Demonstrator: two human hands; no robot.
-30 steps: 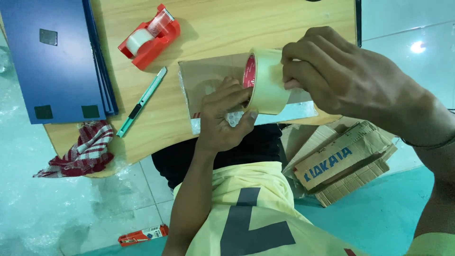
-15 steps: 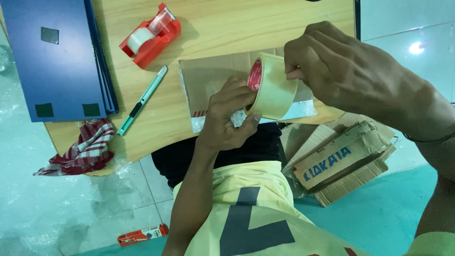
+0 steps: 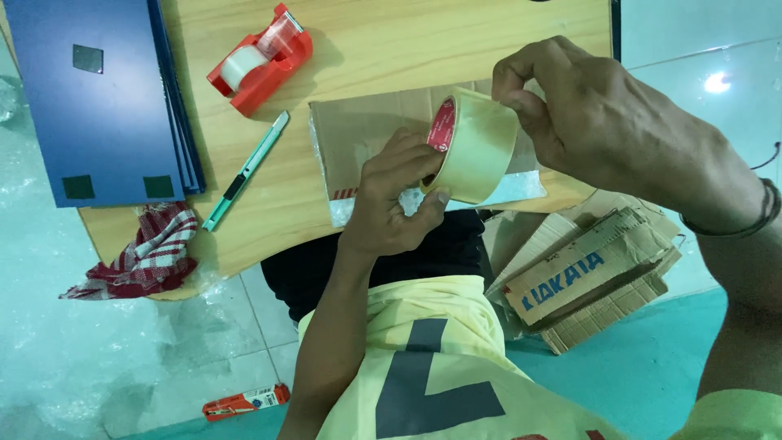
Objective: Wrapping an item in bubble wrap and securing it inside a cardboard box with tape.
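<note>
Two hands point(image 3: 391, 204) – tape roll point(image 3: 472, 147), cardboard piece point(image 3: 366, 130)

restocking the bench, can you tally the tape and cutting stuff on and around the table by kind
Tape roll: 1, held in both hands, left hand and right hand, roll
Red tape dispenser: 1
Green utility knife: 1
Small red cutter-like item on the floor: 1, too small to tell for sure
Total: 4
</note>
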